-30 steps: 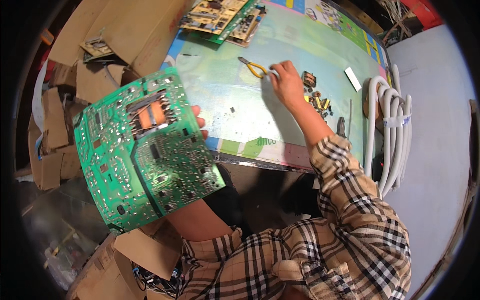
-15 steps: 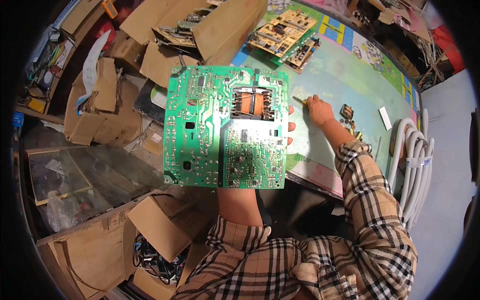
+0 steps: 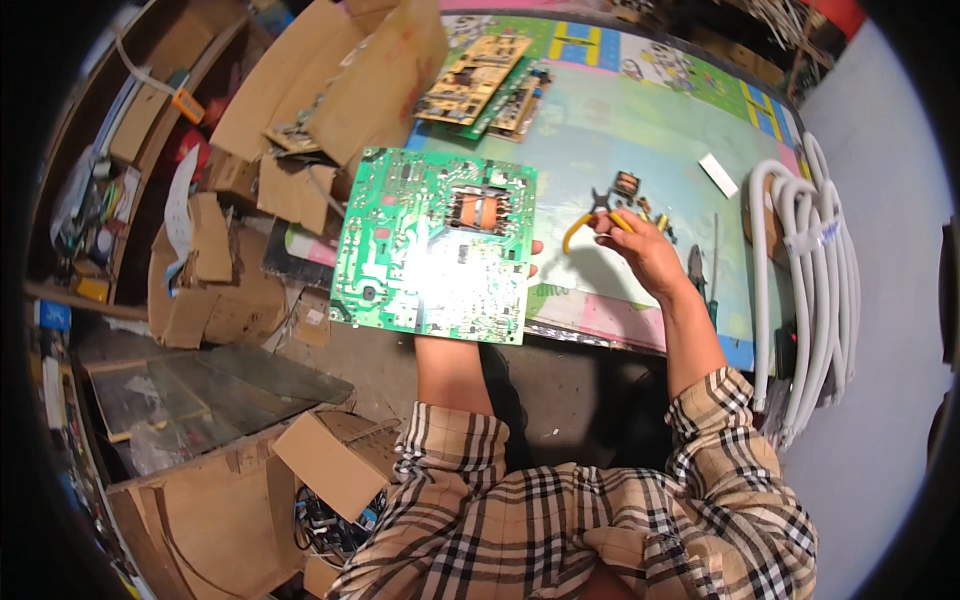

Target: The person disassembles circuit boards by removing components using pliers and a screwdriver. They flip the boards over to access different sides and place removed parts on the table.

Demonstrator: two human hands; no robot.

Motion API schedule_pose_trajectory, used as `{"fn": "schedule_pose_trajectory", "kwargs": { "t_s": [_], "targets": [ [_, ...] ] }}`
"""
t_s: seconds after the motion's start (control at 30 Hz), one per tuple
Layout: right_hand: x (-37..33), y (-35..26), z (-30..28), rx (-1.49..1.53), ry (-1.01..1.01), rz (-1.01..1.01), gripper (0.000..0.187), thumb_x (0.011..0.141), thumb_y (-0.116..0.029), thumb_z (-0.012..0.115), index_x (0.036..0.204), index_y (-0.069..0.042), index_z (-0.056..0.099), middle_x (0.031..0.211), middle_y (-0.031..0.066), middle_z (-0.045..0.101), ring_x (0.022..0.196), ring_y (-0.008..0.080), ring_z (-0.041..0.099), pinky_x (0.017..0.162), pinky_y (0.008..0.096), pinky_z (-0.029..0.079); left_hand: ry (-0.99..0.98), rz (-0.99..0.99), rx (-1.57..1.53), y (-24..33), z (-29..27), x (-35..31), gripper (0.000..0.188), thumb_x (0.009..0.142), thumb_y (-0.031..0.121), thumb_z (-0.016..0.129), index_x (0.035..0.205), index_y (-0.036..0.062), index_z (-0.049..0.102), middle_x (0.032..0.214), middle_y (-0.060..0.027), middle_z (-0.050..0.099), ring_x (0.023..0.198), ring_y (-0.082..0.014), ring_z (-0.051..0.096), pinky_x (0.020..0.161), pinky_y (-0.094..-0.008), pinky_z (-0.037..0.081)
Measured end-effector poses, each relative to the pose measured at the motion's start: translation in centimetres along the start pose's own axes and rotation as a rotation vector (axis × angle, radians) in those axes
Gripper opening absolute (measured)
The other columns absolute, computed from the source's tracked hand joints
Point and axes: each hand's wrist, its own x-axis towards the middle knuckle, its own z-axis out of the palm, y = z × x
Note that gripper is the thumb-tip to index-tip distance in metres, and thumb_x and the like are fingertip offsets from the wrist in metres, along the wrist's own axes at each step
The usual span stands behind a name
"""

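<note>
A green circuit board (image 3: 390, 240) is held up, its soldered face toward me and a copper-wound coil (image 3: 478, 211) showing in its cutout. Behind it is my left hand (image 3: 536, 249), closed on the board; only fingertips show past its right edge, and the palm is hidden. My right hand (image 3: 640, 250) grips a pair of cutters with yellow handles (image 3: 577, 234), jaws pointing away from me and handles spread. These cutters are just above the table, apart from the board. Close to their jaws lie a small transformer (image 3: 627, 183) and several loose components (image 3: 662, 222).
Stacked circuit boards (image 3: 480, 80) lie at the table's far left, beside an open cardboard box (image 3: 375, 90). Right of my hand are pliers (image 3: 696, 266), a screwdriver (image 3: 714, 270) and a white strip (image 3: 718, 176). A coiled white hose (image 3: 810, 270) stands at the table's right edge.
The board has moved slightly lower and farther from my view, and glare now covers its middle. My right hand has lifted the yellow-handled cutters and drawn them nearer the loose components.
</note>
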Motion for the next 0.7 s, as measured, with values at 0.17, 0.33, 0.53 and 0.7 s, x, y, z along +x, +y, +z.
{"fn": "schedule_pose_trajectory", "kwargs": {
  "t_s": [0.17, 0.33, 0.53, 0.7],
  "targets": [
    [0.7, 1.0, 0.5, 0.479, -0.229, 0.038, 0.008, 0.086, -0.002, 0.046, 0.086, 0.002, 0.054, 0.107, 0.0224, 0.062, 0.110, 0.0310, 0.059, 0.099, 0.0389, 0.046, 0.086, -0.061, 0.011, -2.4, 0.0, 1.3, 0.075, 0.090, 0.061, 0.038, 0.140, 0.0048, 0.040, 0.136, -0.0294, 0.045, 0.100, -0.0491, 0.061, 0.072, -0.0613, 0.056],
    [0.3, 1.4, 1.6, 0.471, -0.253, 0.117, 0.012, 0.085, -0.002, 0.044, 0.091, 0.002, 0.054, 0.093, 0.0145, 0.060, 0.093, 0.0279, 0.066, 0.086, 0.0385, 0.053, 0.109, -0.064, 0.125, -4.6, 2.1, 1.3, 0.075, 0.090, 0.063, 0.036, 0.130, 0.0000, 0.050, 0.116, -0.0266, 0.060, 0.089, -0.0426, 0.066, 0.065, -0.0559, 0.058],
    [-0.1, 3.5, 1.6, 0.656, -0.201, 0.036, 0.010, 0.085, -0.007, 0.047, 0.091, -0.002, 0.054, 0.094, 0.0078, 0.054, 0.094, 0.0184, 0.052, 0.093, 0.0377, 0.044, -0.062, -0.047, -0.050, -6.1, -0.8, 3.0, 0.077, 0.090, 0.058, 0.041, 0.137, -0.0031, 0.041, 0.135, -0.0311, 0.045, 0.101, -0.0494, 0.061, 0.071, -0.0586, 0.057],
    [-2.0, 3.6, 3.3, 0.784, -0.357, 0.103, 0.011, 0.089, -0.010, 0.048, 0.093, -0.004, 0.055, 0.090, 0.0086, 0.056, 0.089, 0.0201, 0.055, 0.081, 0.0415, 0.049, -0.132, 0.043, -0.038, -7.3, -0.4, 1.1, 0.074, 0.092, 0.054, 0.043, 0.144, 0.0025, 0.032, 0.145, -0.0300, 0.032, 0.107, -0.0478, 0.058, 0.078, -0.0602, 0.055]
  ]
}}
